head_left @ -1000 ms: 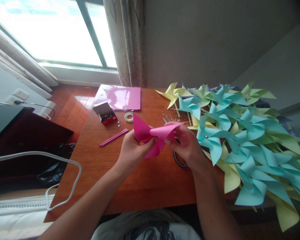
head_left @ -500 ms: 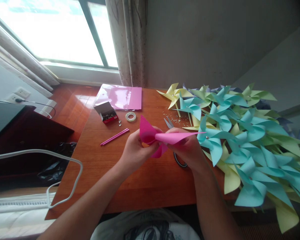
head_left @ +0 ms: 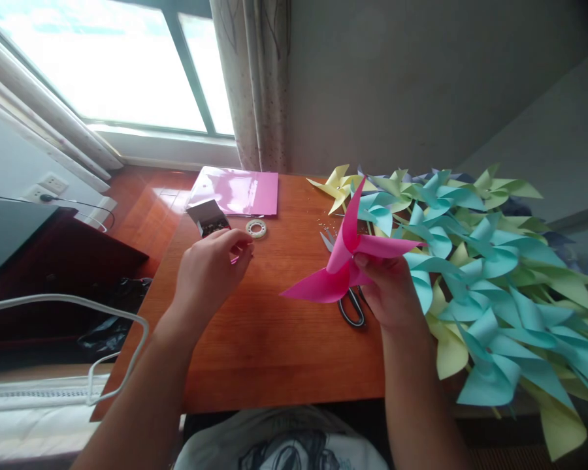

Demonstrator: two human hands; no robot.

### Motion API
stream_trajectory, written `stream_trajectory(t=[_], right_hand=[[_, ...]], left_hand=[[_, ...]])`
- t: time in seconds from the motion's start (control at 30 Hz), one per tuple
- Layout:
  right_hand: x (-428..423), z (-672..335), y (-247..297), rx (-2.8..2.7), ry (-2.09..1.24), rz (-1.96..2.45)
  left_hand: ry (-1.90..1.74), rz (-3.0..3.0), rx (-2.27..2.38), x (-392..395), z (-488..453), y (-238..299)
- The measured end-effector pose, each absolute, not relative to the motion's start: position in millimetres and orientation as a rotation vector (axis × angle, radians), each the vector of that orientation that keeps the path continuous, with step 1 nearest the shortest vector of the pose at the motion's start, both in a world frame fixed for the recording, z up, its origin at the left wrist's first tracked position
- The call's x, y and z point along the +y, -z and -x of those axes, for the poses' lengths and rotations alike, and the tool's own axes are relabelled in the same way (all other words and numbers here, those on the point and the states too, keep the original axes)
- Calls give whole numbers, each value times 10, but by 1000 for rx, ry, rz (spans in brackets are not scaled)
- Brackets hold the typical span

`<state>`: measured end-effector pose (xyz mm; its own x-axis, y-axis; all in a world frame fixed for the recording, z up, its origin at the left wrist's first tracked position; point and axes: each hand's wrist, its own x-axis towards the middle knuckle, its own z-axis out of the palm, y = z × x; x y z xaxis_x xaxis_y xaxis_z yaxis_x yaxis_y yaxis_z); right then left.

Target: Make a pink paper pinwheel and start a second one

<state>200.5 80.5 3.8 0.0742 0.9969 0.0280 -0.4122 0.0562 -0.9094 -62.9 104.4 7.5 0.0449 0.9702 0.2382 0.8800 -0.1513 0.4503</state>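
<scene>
My right hand (head_left: 389, 281) pinches a pink paper pinwheel (head_left: 347, 254) near its middle, thumb in front, holding it above the table with its blades pointing outward. My left hand (head_left: 215, 264) is over the table's left part, beside the open small box (head_left: 208, 215) of metal pieces. Its thumb and fingers are curled together; whatever may lie between them is too small to make out. The pink sticks under this hand are mostly hidden by it. Below the pinwheel lies a pair of scissors (head_left: 353, 310) with black handles, partly covered.
A roll of tape (head_left: 256, 228) lies right of the box. Pink paper sheets (head_left: 264, 189) in a clear sleeve are behind. Finished blue pinwheels (head_left: 490, 356) and yellow ones (head_left: 340, 186) crowd the right side. A white cable or bar (head_left: 102, 299) crosses at left.
My left hand has let go of the pink pinwheel and moved left to beside the small box. My right hand keeps the pinwheel, which has turned to face me and shifted right.
</scene>
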Motion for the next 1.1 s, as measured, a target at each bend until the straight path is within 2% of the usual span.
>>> stream_trajectory(t=[0.1, 0.23, 0.53, 0.67, 0.83, 0.97, 1.1], right_hand=[[796, -2015, -48, -806, -1323, 835], [791, -2011, -74, -777, -1332, 829], [777, -1988, -132, -758, -1363, 855], [769, -1994, -139, -762, -1397, 838], [743, -2009, -118, -799, -1420, 761], [730, -2039, -105, -997, -1432, 644], [738, -2064, -148, -1323, -1301, 627]], left_hand=[[-399, -2305, 2127, 974, 643, -73], [-162, -2413, 2157, 920, 606, -30], [-59, -2510, 2060, 928, 556, 72], [-279, -2413, 1888, 947, 538, 84], [-1014, -1671, 1259, 953, 371, -58], [-1158, -1196, 1017, 914, 68, -275], [-1109, -981, 852, 910, -151, -340]])
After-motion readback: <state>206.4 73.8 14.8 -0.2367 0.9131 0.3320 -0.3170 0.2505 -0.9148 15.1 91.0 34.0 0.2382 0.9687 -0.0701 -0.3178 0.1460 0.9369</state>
